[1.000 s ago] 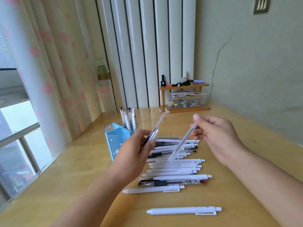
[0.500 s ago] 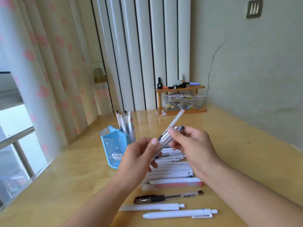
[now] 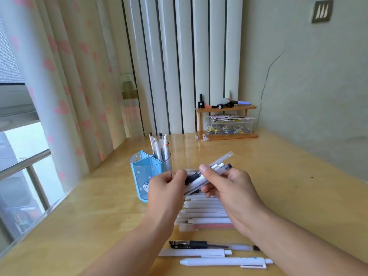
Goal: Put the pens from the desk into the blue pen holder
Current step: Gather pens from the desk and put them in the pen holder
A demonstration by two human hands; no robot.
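White plastic right at the near edge: a white pen (image 3: 226, 262) lies crosswise on the wooden desk (image 3: 89, 226), with a second white pen (image 3: 194, 252) and a black-grip pen (image 3: 214, 245) just beyond it. Past those, a row of pens (image 3: 205, 212) lies side by side, partly hidden under the wrists. Above that row both hands meet on a small bundle of pens (image 3: 213, 170), tilted up to the right. Left hand (image 3: 166, 188) curls round the lower end, thumb on top; right hand (image 3: 229, 188) pinches the upper part, thumb pressing across the barrels. Just left of the hands stands the blue pen holder (image 3: 146, 172), upright, several pens standing in its back compartment. Far back, against the wall, a small wooden shelf (image 3: 226, 122) carries a clear box (image 3: 229, 125) of bits. Pink-heart curtain (image 3: 65, 86) hangs at left.
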